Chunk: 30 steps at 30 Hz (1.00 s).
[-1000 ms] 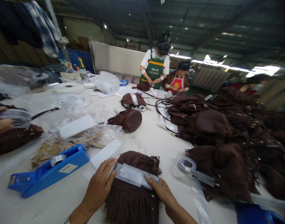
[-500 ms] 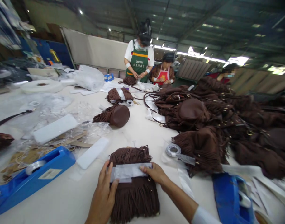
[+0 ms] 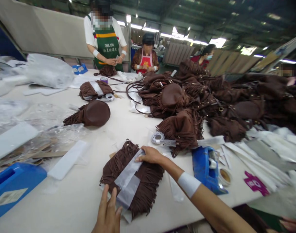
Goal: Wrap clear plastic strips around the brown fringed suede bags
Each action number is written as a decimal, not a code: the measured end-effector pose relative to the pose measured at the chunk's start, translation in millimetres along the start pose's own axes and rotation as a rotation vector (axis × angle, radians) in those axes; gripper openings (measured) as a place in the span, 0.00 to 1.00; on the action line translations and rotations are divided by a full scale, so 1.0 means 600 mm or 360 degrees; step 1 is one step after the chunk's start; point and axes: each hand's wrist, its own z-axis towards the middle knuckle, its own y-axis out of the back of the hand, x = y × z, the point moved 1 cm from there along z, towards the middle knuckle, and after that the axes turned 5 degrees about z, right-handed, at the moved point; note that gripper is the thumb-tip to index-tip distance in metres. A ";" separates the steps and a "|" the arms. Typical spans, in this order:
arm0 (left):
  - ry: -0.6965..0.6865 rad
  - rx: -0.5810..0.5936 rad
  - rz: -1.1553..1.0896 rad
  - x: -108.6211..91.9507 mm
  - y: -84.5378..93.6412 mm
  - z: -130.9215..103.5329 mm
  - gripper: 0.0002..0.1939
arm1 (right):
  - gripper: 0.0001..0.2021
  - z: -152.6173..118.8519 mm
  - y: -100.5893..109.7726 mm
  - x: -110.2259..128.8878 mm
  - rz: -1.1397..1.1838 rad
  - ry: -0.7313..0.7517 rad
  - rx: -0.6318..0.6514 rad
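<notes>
A brown fringed bag (image 3: 148,184) lies at a slant on the white table in front of me, with a band of translucent white wrapping paper (image 3: 129,181) across its middle. My right hand (image 3: 150,155) grips the bag's far edge, thumb on top of the paper and the other fingers hidden over the side. By the near left corner is my left hand (image 3: 107,208), its fingers stretched out and apart, close to the bag's edge; whether a fingertip touches it I cannot tell.
Blue tape dispensers stand at left (image 3: 19,187) and right (image 3: 206,168). A heap of brown bags (image 3: 174,97) fills the right. White foam strips (image 3: 67,160) and plastic bags lie left. Across the table a person in a green apron (image 3: 106,48) handles a brown bag.
The fringed bag has turned on the table, so its paper band now slants. My left hand has come off the paper and opened. The view has swung to the right.
</notes>
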 end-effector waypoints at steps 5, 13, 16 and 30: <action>0.0037 0.0010 0.0002 0.019 0.015 0.012 0.20 | 0.35 -0.035 -0.020 -0.001 -0.0045 0.0069 -0.0183; 0.0046 0.0061 0.0085 0.047 0.020 0.027 0.21 | 0.36 -0.053 -0.018 0.017 -0.0088 0.0178 -0.0459; 0.0160 0.0057 0.0054 0.036 0.032 0.044 0.20 | 0.30 -0.086 -0.017 0.038 -0.0126 0.0280 -0.0613; 0.0020 0.0133 -0.0079 0.045 0.032 0.075 0.13 | 0.10 -0.208 -0.140 0.078 0.0026 -0.0094 -0.0651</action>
